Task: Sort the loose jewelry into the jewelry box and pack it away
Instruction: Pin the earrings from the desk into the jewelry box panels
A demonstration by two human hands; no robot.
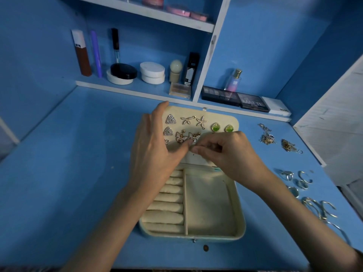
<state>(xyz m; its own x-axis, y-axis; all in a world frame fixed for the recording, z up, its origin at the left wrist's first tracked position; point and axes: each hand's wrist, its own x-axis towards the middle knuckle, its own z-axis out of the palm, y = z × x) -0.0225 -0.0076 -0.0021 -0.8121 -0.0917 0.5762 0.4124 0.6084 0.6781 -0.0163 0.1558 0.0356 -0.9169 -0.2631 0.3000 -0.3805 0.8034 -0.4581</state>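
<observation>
A cream jewelry box [240,216] lies open on the blue desk, its lid [220,117] flat at the far side. Several earrings are pinned in the lid: triangles [170,119], starfish [201,121], green stones [216,128] and butterflies [179,137]. My left hand [155,146] rests over the lid's left side, fingers extended, thumb by the butterflies. My right hand [225,152] pinches a small earring at the lid's middle, against my left thumb. Ring rolls [167,207] and the wide compartment [208,205] hold nothing. Loose chains [267,137] and silver rings [300,181] lie to the right.
Silver bangles [322,211] lie near the desk's right front edge. The back shelf holds makeup: palettes [253,103], a perfume bottle [233,80], round compacts [152,72] and tubes [81,54]. A white panel [334,122] stands at the right.
</observation>
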